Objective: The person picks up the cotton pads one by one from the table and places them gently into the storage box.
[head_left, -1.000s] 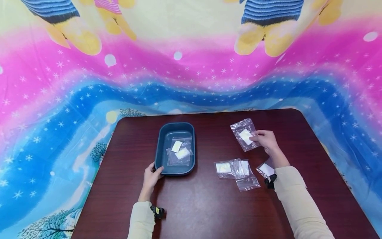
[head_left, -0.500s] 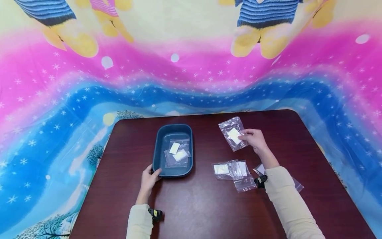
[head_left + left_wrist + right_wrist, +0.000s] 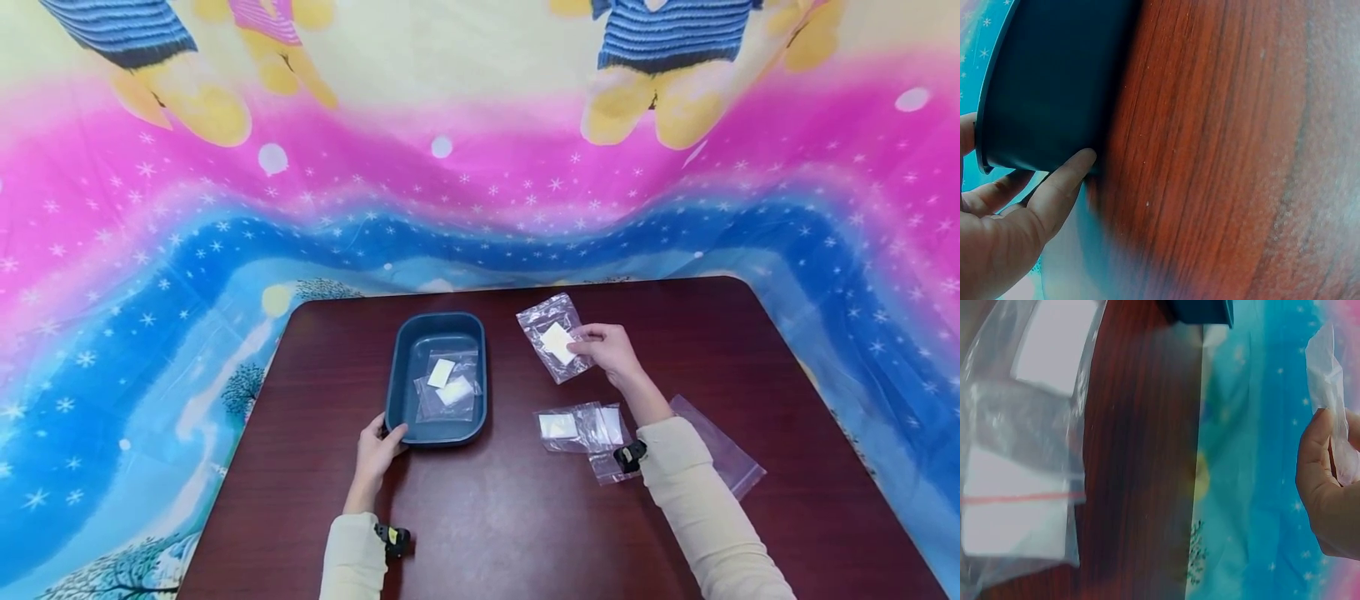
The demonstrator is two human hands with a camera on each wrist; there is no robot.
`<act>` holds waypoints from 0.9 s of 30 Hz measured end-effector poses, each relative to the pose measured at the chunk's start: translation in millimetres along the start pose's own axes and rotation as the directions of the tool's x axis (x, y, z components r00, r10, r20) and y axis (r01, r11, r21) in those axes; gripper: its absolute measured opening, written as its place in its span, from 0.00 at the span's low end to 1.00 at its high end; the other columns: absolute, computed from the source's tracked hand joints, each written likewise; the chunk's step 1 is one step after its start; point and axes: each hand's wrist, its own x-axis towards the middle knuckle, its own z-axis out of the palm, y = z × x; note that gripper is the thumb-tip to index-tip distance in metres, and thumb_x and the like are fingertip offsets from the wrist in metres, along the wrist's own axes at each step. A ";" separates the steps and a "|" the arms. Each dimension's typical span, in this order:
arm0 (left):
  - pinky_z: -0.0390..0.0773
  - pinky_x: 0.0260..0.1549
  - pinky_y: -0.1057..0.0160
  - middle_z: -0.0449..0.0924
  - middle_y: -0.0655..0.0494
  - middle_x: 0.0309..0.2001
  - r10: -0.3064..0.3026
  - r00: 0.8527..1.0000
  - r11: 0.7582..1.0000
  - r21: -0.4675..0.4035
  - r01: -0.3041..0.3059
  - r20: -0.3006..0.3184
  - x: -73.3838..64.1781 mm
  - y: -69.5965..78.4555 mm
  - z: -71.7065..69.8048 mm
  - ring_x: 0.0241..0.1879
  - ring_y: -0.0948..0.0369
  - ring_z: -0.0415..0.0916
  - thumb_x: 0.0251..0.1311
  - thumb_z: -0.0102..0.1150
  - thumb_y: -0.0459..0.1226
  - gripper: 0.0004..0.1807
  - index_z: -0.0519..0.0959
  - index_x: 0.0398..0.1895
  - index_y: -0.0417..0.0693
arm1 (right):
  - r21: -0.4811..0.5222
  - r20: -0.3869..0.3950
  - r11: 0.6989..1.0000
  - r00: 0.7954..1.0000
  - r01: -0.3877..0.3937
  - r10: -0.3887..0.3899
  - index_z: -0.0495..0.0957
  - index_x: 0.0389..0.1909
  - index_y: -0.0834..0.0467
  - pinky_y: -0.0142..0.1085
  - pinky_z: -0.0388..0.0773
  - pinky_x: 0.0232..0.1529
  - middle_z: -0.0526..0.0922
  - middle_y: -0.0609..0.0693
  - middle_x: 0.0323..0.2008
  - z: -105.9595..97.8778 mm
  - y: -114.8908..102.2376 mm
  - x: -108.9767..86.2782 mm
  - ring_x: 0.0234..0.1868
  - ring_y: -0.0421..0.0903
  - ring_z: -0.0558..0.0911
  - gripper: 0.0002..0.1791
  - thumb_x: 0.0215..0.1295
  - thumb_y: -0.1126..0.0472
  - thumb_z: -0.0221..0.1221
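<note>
My right hand (image 3: pixel 615 354) pinches a clear zip-lock bag (image 3: pixel 555 337) with a white rectangular piece inside, held up over the far part of the table. That bag (image 3: pixel 1329 381) appears nearly edge-on in the right wrist view, between thumb and fingers. At the near left corner of a dark blue plastic tray (image 3: pixel 390 375), my left hand (image 3: pixel 377 454) grips the wall with thumb and fingers, also visible in the left wrist view (image 3: pixel 1029 219). Inside the tray lie overlapping zip-lock bags (image 3: pixel 450 396) with white pieces.
More zip-lock bags (image 3: pixel 558 427) with white pieces overlap on the table below my right hand, partly hidden by the wrist camera (image 3: pixel 630 456). Another clear bag (image 3: pixel 723 454) lies partly under the right forearm. A patterned cloth (image 3: pixel 480 183) hangs behind the dark wooden table (image 3: pixel 480 533).
My right hand has carried the pinched bag leftward, closer to the tray. The forearm now covers part of the bags on the table. My left hand keeps its grip on the tray corner.
</note>
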 end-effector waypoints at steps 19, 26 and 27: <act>0.78 0.41 0.52 0.67 0.30 0.54 0.014 1.000 1.000 -0.005 -0.014 -0.009 -1.9 -1.6 1.8 0.49 0.43 0.70 0.60 0.51 0.30 0.26 0.63 0.61 0.31 | 0.047 0.060 0.999 0.998 0.018 -0.021 0.74 0.42 0.78 0.26 0.72 0.18 0.79 0.45 0.19 49.3 -13.9 -0.5 0.17 0.37 0.73 0.16 0.50 0.76 0.61; 0.78 0.41 0.52 0.67 0.30 0.53 0.018 1.000 1.000 -0.017 -0.019 -0.017 -1.0 -1.8 1.7 0.49 0.44 0.71 0.60 0.52 0.30 0.25 0.63 0.61 0.31 | 0.044 0.063 0.999 0.998 0.000 -0.003 0.75 0.41 0.76 0.26 0.71 0.18 0.79 0.46 0.20 65.0 -17.1 -0.5 0.17 0.37 0.73 0.15 0.50 0.76 0.61; 0.78 0.41 0.53 0.67 0.31 0.53 0.019 1.000 1.000 -0.016 -0.019 -0.017 -1.0 -1.9 1.8 0.49 0.44 0.71 0.60 0.52 0.30 0.25 0.64 0.61 0.31 | 0.040 0.061 0.999 0.998 -0.005 0.002 0.76 0.41 0.75 0.26 0.71 0.18 0.79 0.46 0.20 67.3 -17.0 -0.4 0.17 0.37 0.73 0.15 0.50 0.76 0.61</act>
